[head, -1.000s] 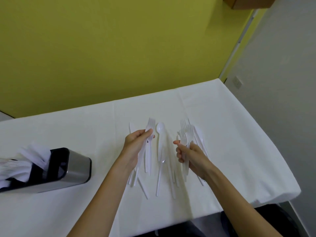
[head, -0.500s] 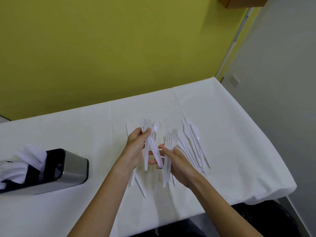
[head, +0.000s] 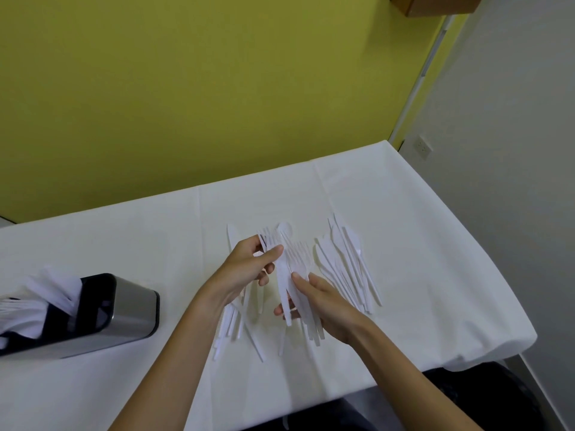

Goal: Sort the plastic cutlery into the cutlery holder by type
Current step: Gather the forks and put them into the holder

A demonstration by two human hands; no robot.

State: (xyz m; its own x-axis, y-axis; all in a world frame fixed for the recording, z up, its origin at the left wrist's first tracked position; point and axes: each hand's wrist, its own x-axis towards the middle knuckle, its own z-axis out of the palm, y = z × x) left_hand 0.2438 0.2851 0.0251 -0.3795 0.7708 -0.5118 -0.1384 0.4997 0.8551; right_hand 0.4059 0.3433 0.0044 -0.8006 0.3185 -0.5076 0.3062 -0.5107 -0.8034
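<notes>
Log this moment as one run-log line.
left hand: grips forks | right hand: grips forks | cutlery holder: at left, untouched | loose cutlery: on table

Back: yellow-green wall [head: 186,88] — upper frame.
Right: pale grey wall [head: 516,126] with a socket [head: 423,148].
Upper right: wooden box [head: 435,6].
Lower frame: surface [head: 93,241] — white-clothed.

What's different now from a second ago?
The left hand and right hand moved together, merging their white plastic forks into one bundle that both grip. The black-and-steel cutlery holder and the loose white cutlery on the white-clothed table look unmoved.
</notes>
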